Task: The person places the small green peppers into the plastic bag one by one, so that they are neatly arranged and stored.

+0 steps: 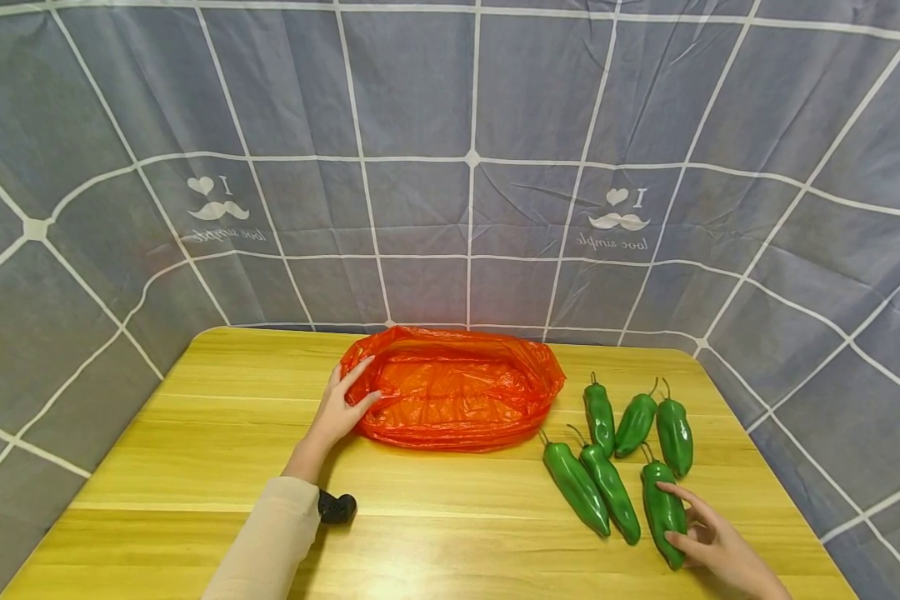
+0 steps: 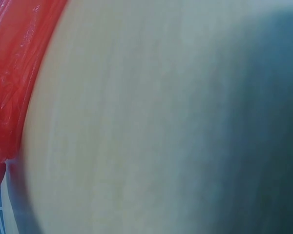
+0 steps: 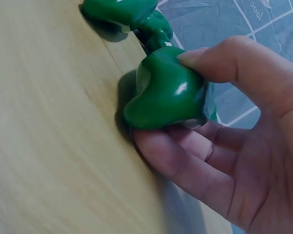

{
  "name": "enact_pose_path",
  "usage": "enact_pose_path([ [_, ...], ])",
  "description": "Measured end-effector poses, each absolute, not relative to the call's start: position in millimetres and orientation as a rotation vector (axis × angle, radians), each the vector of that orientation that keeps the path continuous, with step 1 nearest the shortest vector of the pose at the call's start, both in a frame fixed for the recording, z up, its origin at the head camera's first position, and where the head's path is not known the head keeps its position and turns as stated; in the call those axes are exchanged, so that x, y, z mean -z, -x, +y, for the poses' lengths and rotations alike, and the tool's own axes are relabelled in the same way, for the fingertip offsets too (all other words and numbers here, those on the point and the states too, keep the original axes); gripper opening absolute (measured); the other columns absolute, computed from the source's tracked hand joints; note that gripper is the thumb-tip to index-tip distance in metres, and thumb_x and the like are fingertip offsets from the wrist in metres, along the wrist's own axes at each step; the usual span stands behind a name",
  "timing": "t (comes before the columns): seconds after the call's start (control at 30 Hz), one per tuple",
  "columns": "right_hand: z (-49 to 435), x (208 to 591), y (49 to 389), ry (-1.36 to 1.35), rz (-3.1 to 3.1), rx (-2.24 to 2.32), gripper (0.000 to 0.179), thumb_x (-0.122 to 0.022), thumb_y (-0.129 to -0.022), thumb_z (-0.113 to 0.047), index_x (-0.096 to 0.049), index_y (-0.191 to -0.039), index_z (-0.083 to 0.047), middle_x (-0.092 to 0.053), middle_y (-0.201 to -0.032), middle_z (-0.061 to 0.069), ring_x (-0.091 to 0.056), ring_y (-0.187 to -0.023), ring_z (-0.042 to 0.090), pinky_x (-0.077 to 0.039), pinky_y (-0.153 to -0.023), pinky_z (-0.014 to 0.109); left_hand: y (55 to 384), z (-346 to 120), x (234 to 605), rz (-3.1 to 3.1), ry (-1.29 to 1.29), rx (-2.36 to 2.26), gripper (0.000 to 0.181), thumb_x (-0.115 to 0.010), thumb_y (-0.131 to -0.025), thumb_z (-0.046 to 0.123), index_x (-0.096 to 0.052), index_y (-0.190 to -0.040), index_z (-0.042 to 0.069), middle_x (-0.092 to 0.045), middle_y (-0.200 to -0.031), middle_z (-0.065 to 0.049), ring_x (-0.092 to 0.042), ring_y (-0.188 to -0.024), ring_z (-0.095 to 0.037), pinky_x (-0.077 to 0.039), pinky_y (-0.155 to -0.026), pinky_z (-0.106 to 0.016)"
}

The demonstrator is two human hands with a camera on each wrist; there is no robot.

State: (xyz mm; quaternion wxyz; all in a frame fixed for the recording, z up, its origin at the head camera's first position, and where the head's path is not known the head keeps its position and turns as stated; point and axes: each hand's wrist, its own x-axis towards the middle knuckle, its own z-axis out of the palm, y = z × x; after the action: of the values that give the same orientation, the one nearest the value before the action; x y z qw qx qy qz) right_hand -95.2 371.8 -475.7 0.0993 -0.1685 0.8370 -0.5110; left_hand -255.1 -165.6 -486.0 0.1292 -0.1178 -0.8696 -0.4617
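Observation:
A red plastic bag (image 1: 450, 433) lies spread open on the table, its mouth facing up. My left hand (image 1: 341, 408) rests at the bag's left rim, fingers and thumb extended and spread over the edge. In the left wrist view the bag (image 2: 12, 83) shows at the left side, with only a fingertip below it. At the right front, my right hand (image 1: 708, 537) grips a long green pepper (image 1: 660, 504) between thumb and fingers. The right wrist view shows the thumb on one side of this pepper (image 3: 166, 97) and the fingers curled under the other, close over the table.
Several more green peppers lie right of the bag, among them one at the back (image 1: 598, 417) and one at the left front (image 1: 576, 487). A black wrist camera (image 1: 337, 507) sticks out from the left sleeve. A grey checked curtain (image 1: 420, 208) surrounds the wooden table (image 1: 435, 517).

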Motion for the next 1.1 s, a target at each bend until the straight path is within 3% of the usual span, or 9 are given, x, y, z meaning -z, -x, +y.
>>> enact_pose_path([
  [0.3,374,478,93,0.445,2.419,1.668,0.065,-0.051,-0.088,0.006,-0.022,-0.144,-0.012,-0.051,-0.083,0.003,-0.059,-0.064,0.008,-0.052,-0.051,0.035,259,-166,486,-2.617,0.294,1.322,0.061,-0.065,-0.083,0.027,-0.041,-0.138,0.018,-0.012,-0.144,-0.032,-0.015,-0.129,-0.053,-0.020,-0.097,-0.068],
  [0.5,370,477,95,0.448,2.508,1.771,0.066,-0.053,-0.084,0.012,-0.023,-0.141,-0.003,-0.051,-0.085,-0.002,-0.061,-0.066,0.009,-0.049,-0.052,0.028,259,-165,484,-2.609,0.294,1.328,0.061,-0.067,-0.082,0.024,-0.042,-0.137,0.017,-0.014,-0.144,-0.031,-0.017,-0.129,-0.051,-0.021,-0.098,-0.066],
  [0.7,361,467,102,0.448,2.542,1.843,0.066,-0.054,-0.083,0.013,-0.026,-0.141,-0.002,-0.056,-0.090,-0.005,-0.062,-0.070,0.008,-0.050,-0.053,0.025,258,-165,483,-2.607,0.308,1.332,0.061,-0.068,-0.082,0.022,-0.043,-0.136,0.015,-0.015,-0.143,-0.033,-0.017,-0.129,-0.052,-0.021,-0.098,-0.067],
  [0.97,336,448,121,0.669,2.472,1.936,0.066,-0.052,-0.080,0.019,-0.027,-0.139,0.004,-0.047,-0.086,-0.003,-0.054,-0.065,0.004,-0.042,-0.046,0.028,258,-166,480,-2.610,0.311,1.344,0.060,-0.067,-0.082,0.021,-0.043,-0.136,0.014,-0.020,-0.142,-0.032,-0.020,-0.129,-0.051,-0.022,-0.098,-0.066],
  [1.1,317,440,128,0.705,2.425,1.978,0.065,-0.053,-0.080,0.018,-0.028,-0.139,0.003,-0.048,-0.094,-0.001,-0.052,-0.066,0.005,-0.044,-0.049,0.026,259,-167,481,-2.585,0.332,1.347,0.061,-0.068,-0.082,0.019,-0.042,-0.136,0.013,-0.025,-0.141,-0.029,-0.026,-0.127,-0.048,-0.024,-0.100,-0.063],
])
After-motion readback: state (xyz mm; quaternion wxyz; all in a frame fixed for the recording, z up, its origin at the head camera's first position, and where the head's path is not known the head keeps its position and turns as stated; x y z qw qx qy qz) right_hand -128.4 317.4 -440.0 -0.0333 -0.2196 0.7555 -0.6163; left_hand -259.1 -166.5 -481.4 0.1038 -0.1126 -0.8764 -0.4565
